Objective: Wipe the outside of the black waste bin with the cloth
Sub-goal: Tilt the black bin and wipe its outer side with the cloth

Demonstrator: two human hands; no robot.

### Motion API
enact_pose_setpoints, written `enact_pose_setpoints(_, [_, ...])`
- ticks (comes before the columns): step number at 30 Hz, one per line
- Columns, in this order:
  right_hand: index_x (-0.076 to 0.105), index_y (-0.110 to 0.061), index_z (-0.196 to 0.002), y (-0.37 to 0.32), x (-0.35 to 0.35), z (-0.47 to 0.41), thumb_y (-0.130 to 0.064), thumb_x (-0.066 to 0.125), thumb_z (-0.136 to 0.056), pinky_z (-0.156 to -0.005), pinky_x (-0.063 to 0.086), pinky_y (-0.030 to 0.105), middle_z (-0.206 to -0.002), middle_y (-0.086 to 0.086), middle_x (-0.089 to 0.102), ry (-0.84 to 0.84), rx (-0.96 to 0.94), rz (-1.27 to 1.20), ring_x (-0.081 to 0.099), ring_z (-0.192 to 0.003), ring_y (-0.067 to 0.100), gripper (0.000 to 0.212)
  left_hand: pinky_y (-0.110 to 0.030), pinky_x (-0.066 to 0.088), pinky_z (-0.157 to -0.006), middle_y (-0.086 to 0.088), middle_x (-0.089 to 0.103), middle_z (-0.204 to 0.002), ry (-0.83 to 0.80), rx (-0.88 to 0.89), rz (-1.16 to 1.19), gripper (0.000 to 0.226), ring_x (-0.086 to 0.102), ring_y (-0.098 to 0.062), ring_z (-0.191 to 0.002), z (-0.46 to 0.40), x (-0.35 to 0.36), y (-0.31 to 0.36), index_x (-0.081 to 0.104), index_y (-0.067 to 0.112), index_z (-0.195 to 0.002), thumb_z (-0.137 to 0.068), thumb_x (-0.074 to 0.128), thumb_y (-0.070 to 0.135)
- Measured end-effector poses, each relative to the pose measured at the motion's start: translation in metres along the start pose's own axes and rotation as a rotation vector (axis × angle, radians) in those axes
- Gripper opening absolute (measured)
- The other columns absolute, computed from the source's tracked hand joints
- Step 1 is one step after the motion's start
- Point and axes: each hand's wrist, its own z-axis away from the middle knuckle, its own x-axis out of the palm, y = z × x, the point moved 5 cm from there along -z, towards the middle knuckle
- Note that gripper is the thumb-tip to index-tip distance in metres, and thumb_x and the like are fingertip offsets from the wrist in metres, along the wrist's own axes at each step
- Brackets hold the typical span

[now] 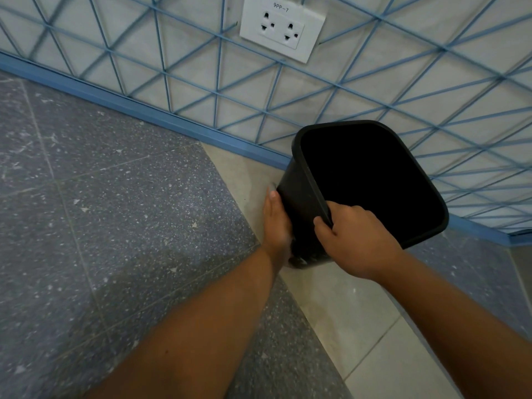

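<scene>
Your black waste bin [302, 197] is a plain, rectangular plastic tub with rounded corners and a thick rolled rim. It sits tilted, its open mouth turned up toward you and to the right, so the inside shows only as flat darkness. Its base rests low by the pale floor strip, close to the blue skirting. Of the cloth [296, 259] you see only a small dark, mottled bunch pressed against the bin's lower left wall.

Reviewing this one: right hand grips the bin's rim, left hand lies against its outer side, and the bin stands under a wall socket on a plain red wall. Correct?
Not quite. In the head view the wall is pale with a blue line pattern, not plain red. The rest holds: right hand grips the bin rim, left hand lies against its outer side, socket above.
</scene>
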Motion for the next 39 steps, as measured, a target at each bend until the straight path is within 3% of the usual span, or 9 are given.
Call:
enact_pose_setpoints(5, [0.045,-0.026,-0.071,0.001,-0.001,-0.002,-0.036,0.044,-0.096,-0.051,0.051,0.036,-0.056,-0.002,0.054,-0.015,0.002,-0.019,0.056,-0.049,0.014,0.026,-0.046,0.021,-0.136,-0.002,0.027,-0.174,-0.019,0.202,-0.118,0.057,0.022,-0.016,-0.164,0.022,0.007,0.008,0.02,0.022,-0.17,-0.116,0.021,0.042])
enact_pose_setpoints(9, [0.046,-0.025,-0.07,0.001,-0.001,-0.001,-0.036,0.044,-0.096,-0.05,0.05,0.035,-0.055,-0.001,0.054,0.005,0.008,-0.008,0.055,-0.048,0.014,0.028,-0.049,0.022,-0.135,-0.005,0.027,-0.175,0.011,0.117,-0.086,0.056,0.025,-0.02,-0.163,0.007,0.003,0.01,0.021,0.02,-0.169,-0.116,0.019,0.04])
enact_pose_setpoints(13, [0.043,-0.026,-0.065,0.001,-0.002,-0.001,-0.034,0.045,-0.096,-0.044,0.042,0.029,-0.049,-0.002,0.051,0.007,-0.006,-0.008,0.052,-0.043,0.012,0.031,-0.053,0.029,-0.131,-0.014,0.041,-0.166,-0.017,0.194,-0.128,0.066,0.036,-0.029,-0.158,0.016,0.012,0.014,0.035,0.015,-0.164,-0.11,0.025,0.052])
enact_pose_setpoints(17, [0.047,-0.024,-0.07,0.001,-0.001,-0.001,-0.034,0.044,-0.096,-0.049,0.05,0.034,-0.053,0.0,0.054,-0.003,0.008,-0.012,0.056,-0.046,0.014,0.028,-0.05,0.021,-0.135,-0.008,0.029,-0.175,-0.048,0.008,-0.098,0.065,0.025,-0.027,-0.164,0.004,0.003,0.005,0.025,0.018,-0.168,-0.113,0.02,0.052])
enact_pose_setpoints(22, [0.046,-0.026,-0.069,0.003,-0.001,-0.002,-0.035,0.044,-0.096,-0.051,0.052,0.036,-0.055,-0.001,0.055,-0.011,0.019,-0.023,0.056,-0.048,0.015,0.029,-0.054,0.03,-0.131,-0.017,0.041,-0.165,-0.032,0.181,-0.122,0.058,0.037,-0.03,-0.158,0.017,0.014,0.017,0.036,0.012,-0.163,-0.115,0.025,0.043])
enact_pose_setpoints(27, [0.046,-0.025,-0.07,0.002,0.0,-0.001,-0.034,0.044,-0.096,-0.049,0.05,0.035,-0.053,0.0,0.054,-0.017,0.018,-0.027,0.056,-0.047,0.014,0.027,-0.048,0.02,-0.136,-0.005,0.024,-0.177,-0.017,-0.043,-0.088,0.066,0.022,-0.023,-0.165,0.002,0.005,0.008,0.021,0.021,-0.17,-0.112,0.019,0.054])
enact_pose_setpoints(31, [0.047,-0.025,-0.072,0.002,-0.001,-0.001,-0.035,0.045,-0.096,-0.049,0.051,0.035,-0.053,-0.001,0.054,-0.035,0.013,-0.029,0.056,-0.047,0.014,0.026,-0.051,0.023,-0.135,-0.011,0.03,-0.174,-0.086,0.141,0.016,0.057,0.026,-0.025,-0.164,0.019,0.013,0.01,0.024,0.021,-0.169,-0.115,0.024,0.042])
enact_pose_setpoints(36, [0.046,-0.025,-0.071,0.001,-0.001,-0.001,-0.035,0.044,-0.096,-0.051,0.051,0.036,-0.054,0.0,0.054,-0.028,0.024,-0.042,0.056,-0.049,0.015,0.026,-0.049,0.026,-0.134,-0.009,0.034,-0.173,-0.046,-0.067,0.045,0.064,0.034,-0.026,-0.161,0.001,0.008,0.007,0.029,0.02,-0.168,-0.113,0.022,0.053])
enact_pose_setpoints(39, [0.045,-0.025,-0.068,0.002,-0.001,0.0,-0.035,0.046,-0.095,-0.045,0.045,0.031,-0.05,-0.002,0.051,-0.027,0.021,-0.045,0.053,-0.044,0.013,0.028,-0.052,0.031,-0.131,-0.017,0.038,-0.169,-0.059,0.085,0.056,0.057,0.038,-0.031,-0.158,0.013,0.016,0.016,0.028,0.014,-0.167,-0.115,0.027,0.039])
